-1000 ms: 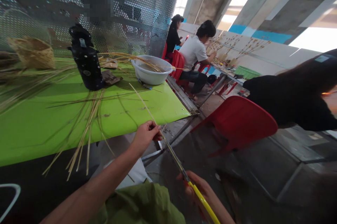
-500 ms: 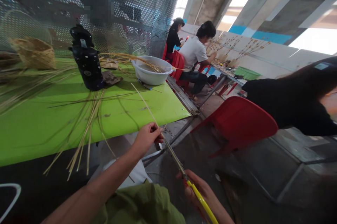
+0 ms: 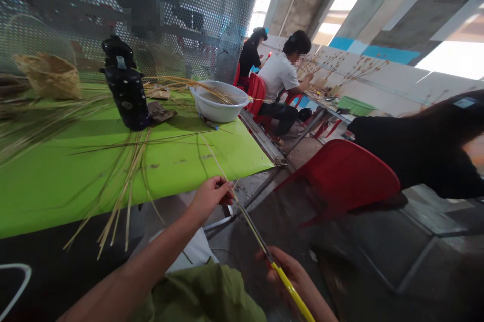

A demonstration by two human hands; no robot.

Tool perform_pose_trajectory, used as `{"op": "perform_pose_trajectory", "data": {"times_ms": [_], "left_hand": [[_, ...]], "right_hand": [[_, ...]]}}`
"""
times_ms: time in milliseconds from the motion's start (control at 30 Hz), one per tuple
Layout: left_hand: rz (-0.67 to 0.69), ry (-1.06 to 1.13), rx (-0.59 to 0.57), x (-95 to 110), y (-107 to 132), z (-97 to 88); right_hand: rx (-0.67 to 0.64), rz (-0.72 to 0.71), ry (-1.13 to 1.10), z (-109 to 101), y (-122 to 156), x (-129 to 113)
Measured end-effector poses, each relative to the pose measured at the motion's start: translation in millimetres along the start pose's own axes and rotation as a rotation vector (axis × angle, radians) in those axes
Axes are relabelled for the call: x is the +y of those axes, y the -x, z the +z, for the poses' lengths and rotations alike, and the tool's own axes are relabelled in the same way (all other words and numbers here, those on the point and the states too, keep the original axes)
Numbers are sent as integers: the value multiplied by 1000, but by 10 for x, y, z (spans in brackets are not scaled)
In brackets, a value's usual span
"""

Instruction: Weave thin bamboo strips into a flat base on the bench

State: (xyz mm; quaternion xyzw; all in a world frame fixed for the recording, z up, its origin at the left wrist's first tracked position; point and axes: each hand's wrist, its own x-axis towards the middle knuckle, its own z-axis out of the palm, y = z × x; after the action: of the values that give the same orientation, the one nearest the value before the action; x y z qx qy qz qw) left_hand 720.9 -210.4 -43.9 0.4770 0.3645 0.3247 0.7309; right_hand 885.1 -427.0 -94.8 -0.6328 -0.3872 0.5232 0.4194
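Note:
My left hand (image 3: pixel 215 193) is closed in a pinch on a thin, pale bamboo-like strip (image 3: pixel 214 155), just past the table's front edge. The strip's far end slants up over the green table, and its near part runs down beside a blade. My right hand (image 3: pixel 289 274), lower and to the right, is wrapped round a yellow-handled tool (image 3: pixel 293 292) with a long, narrow dark blade. The blade's tip reaches close to my left fingers and lies along the strip. Whether the tool is a knife or has a second jaw cannot be made out.
On the green table (image 3: pixel 177 163) are loose strips (image 3: pixel 126 186), a dark bottle (image 3: pixel 126 92), a white basin (image 3: pixel 219 110) holding strips, and a woven basket (image 3: pixel 53 77). A red chair (image 3: pixel 340 176) with a seated person (image 3: pixel 412 145) is at right; two people sit farther back.
The strip's far end has slid back toward me and to the right, so less of it sticks out beyond my left hand. Both hands have hardly moved.

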Motion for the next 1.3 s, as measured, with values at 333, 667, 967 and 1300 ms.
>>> {"op": "perform_pose_trajectory", "data": {"times_ms": [333,667,967,1300], "left_hand": [[28,4,24,33,-21,-25],[38,9,11,20,-9,-15],[46,13,1,-6,-7,-15],[33,2,-19,-96,10,19]], "right_hand": [[-22,-119,141,48,98,-213],[-50,-64,120,36,95,-185],[6,19,35,52,62,-95],[3,-67,90,92,27,-91]]}}
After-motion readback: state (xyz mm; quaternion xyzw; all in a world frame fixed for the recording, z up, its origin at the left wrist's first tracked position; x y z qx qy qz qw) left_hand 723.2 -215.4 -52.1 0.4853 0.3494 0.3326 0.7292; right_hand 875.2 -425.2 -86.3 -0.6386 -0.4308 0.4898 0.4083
